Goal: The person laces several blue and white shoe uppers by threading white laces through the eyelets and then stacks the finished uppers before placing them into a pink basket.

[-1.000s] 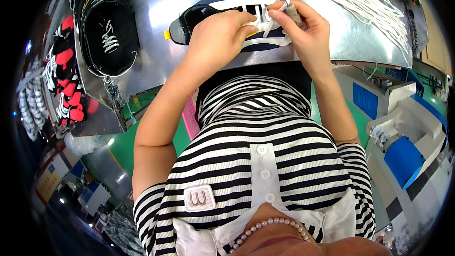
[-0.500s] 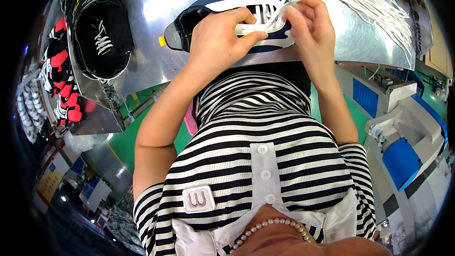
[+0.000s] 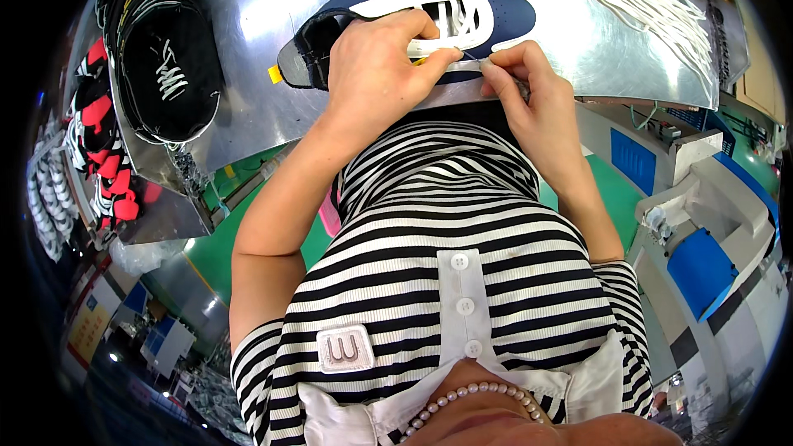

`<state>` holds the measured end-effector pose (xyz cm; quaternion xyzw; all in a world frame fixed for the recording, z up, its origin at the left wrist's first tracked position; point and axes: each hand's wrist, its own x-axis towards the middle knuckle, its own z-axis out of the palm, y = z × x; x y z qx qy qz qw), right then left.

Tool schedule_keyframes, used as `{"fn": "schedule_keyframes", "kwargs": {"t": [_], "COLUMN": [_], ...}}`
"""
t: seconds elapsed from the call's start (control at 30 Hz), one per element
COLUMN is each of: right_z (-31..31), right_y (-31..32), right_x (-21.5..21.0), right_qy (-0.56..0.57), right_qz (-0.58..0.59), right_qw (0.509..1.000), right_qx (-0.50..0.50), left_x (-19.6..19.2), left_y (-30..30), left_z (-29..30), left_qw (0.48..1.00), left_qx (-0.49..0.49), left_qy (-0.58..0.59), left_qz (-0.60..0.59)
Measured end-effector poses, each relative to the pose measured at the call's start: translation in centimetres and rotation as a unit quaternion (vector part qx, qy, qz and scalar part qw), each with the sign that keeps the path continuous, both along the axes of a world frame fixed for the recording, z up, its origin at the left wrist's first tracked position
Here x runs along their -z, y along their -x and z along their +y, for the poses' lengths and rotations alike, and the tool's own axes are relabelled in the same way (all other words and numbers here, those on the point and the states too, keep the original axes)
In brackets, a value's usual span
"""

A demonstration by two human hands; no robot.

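Resting on the near edge of the metal counter (image 3: 273, 0), the navy sneaker (image 3: 462, 0) lies on its side. The left hand (image 3: 376, 74) clamps its upper while the right hand (image 3: 529, 87) pinches the white lace (image 3: 471, 12) end, fingertips nearly touching

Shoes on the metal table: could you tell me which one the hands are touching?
The navy shoe with white laces, under both hands; the black shoes lie apart at the left.
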<state>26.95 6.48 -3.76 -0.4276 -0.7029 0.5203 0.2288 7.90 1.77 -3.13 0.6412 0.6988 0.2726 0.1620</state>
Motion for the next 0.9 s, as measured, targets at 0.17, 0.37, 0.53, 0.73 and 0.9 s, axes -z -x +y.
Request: {"fn": "schedule_keyframes", "kwargs": {"t": [0.17,0.37,0.53,0.73,0.9], "right_z": [-0.2,-0.3,0.9,3.0,2.1], "right_y": [0.7,2.9,-2.2,0.0,3.8], "right_x": [0.0,1.6,-1.1,-5.1,-2.1], "right_qy": [-0.045,-0.103,-0.045,-0.194,-0.359], "right_qz": [-0.059,-0.086,-0.116,0.080,-0.213], "right_qw": [0.997,0.991,0.991,0.973,0.887], "right_qx": [-0.001,-0.010,-0.058,-0.093,-0.199], "left_x": [-0.1,0.5,0.2,0.0,0.5], "left_y": [-0.3,-0.8,-0.1,-0.1,0.8], "left_z": [-0.4,-0.8,-2.3,-2.7,-2.6], "left_qw": [0.999,0.993,0.984,0.965,0.961], "left_qx": [0.012,0.058,0.067,0.117,0.109], "left_qy": [-0.034,-0.103,-0.140,-0.199,-0.214], "left_qz": [-0.020,-0.011,0.085,0.127,0.135]}}
